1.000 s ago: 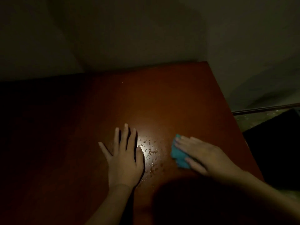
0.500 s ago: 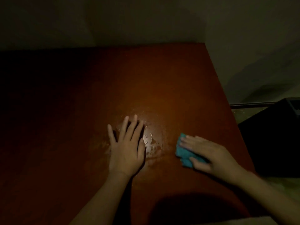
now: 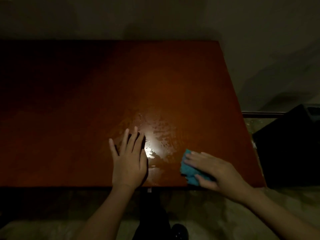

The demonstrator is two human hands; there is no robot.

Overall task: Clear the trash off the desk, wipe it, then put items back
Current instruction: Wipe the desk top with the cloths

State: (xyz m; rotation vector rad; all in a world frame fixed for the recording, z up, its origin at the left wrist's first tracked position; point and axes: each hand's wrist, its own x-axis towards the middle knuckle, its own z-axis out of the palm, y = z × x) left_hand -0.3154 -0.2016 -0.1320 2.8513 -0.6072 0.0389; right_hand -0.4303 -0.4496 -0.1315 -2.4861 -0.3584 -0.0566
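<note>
Right-hand grip: the right hand [image 3: 218,172] lies flat on a teal cloth [image 3: 187,173], its fingers [image 3: 194,157] straight and close together and pressing it down. The thumb [image 3: 203,179] lies along the cloth's near side. Nothing is pinched or curled round.
Left-hand grip: the left hand [image 3: 129,163] holds nothing. Its palm is flat on the desk, with the fingers straight and fanned apart and the thumb beside the wet patch.
Cloth position: on the desktop near the front edge, towards the right corner. It is partly covered by the right hand, with its left part showing.
Desk: a reddish-brown desk [image 3: 86,101] with a glossy top, set against a pale wall [image 3: 155,18]. Its left part is lost in shadow.
Wet patch: a wet patch [image 3: 159,135] of streaks and droplets lies between the two hands and a little beyond them, with a bright glare at its middle, just right of the left fingers.
Hands apart: the hands are well apart, one on each side of the patch.
Right of desk: a dark object [image 3: 285,149] stands beside the right edge; what it is cannot be told.
Below: a pale floor [image 3: 225,213] and the person's dark shoe [image 3: 179,231].
</note>
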